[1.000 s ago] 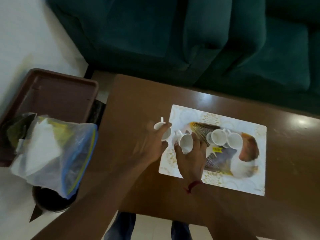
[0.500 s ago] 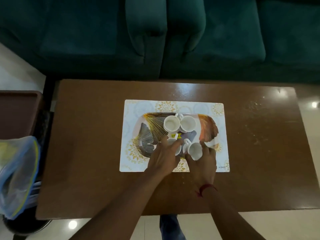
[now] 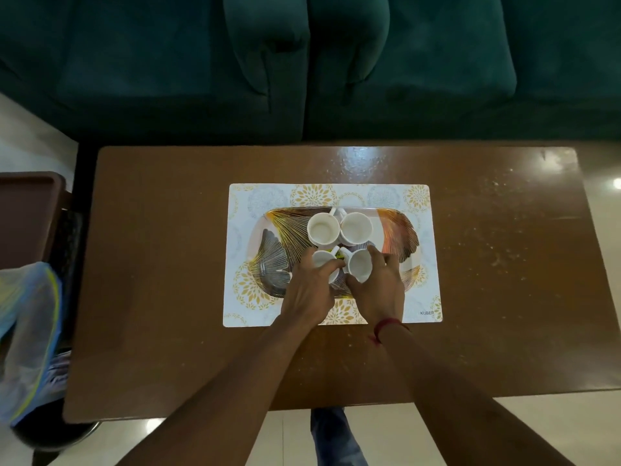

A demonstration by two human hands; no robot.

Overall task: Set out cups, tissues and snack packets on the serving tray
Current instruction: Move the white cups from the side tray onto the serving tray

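Looking down at the brown table (image 3: pixel 168 264), you see the serving tray (image 3: pixel 400 227) lying on a patterned placemat (image 3: pixel 423 297) at its centre, with two white cups (image 3: pixel 323 228) upright and touching side by side at the tray's 12 o'clock. Your left hand (image 3: pixel 311 292) is closed around a third cup (image 3: pixel 323 258) at the tray's 6 o'clock, and your right hand (image 3: pixel 379 287) grips a fourth cup (image 3: pixel 359 264) just beside it. A plastic bag (image 3: pixel 30 338) sits off the table at 9 o'clock.
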